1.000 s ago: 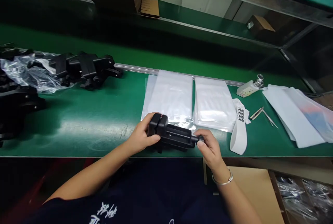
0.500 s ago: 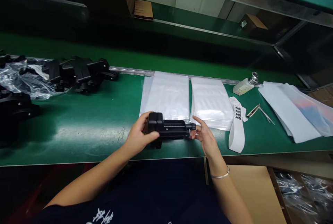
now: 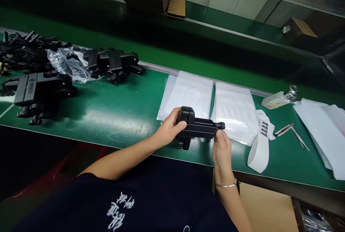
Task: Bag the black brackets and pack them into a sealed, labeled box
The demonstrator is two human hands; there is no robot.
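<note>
I hold a black plastic clamp-like part (image 3: 198,128) just above the front of the green bench (image 3: 113,117). My left hand (image 3: 169,129) is wrapped around its thick left end. At its narrow right end my right hand (image 3: 222,149) is closed, fingertips on the small knob. Two stacks of clear plastic bags (image 3: 188,93) (image 3: 235,106) lie flat right behind the part.
More black parts (image 3: 113,63) and crumpled plastic wrap (image 3: 67,65) lie at the left, with a larger black unit (image 3: 40,88) nearer the edge. To the right are a white paper strip (image 3: 260,142), tweezers (image 3: 291,129), a small bottle (image 3: 279,99) and white sheets (image 3: 323,131). A cardboard box (image 3: 266,207) sits below.
The part has turned onto its side and lifted slightly. My right hand opened beside the knob, then closed on that end again. The camera has swung left, showing more of the black parts.
</note>
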